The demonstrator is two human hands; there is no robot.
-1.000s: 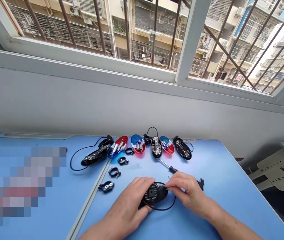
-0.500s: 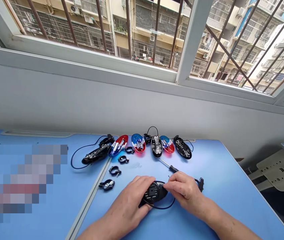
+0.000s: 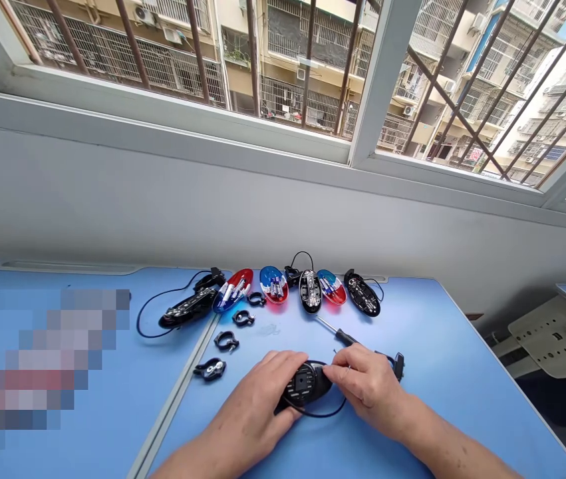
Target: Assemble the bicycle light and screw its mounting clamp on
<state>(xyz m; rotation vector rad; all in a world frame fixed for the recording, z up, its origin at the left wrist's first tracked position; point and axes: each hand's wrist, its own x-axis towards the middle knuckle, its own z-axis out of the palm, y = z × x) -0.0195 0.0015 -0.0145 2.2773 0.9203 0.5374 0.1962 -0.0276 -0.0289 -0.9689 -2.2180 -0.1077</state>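
Right fingers (image 3: 338, 374) farther inward on black housing (image 3: 303, 382), long axis rightward

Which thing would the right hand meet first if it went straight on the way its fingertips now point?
Most likely the black oval housing held by the left hand; the right hand is already at its end, though depth leaves actual contact unclear.

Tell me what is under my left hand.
Your left hand holds a black oval casing. Part of its slotted upper side shows past the hand; the portion under the palm is covered, and the casing's underside cannot be seen.
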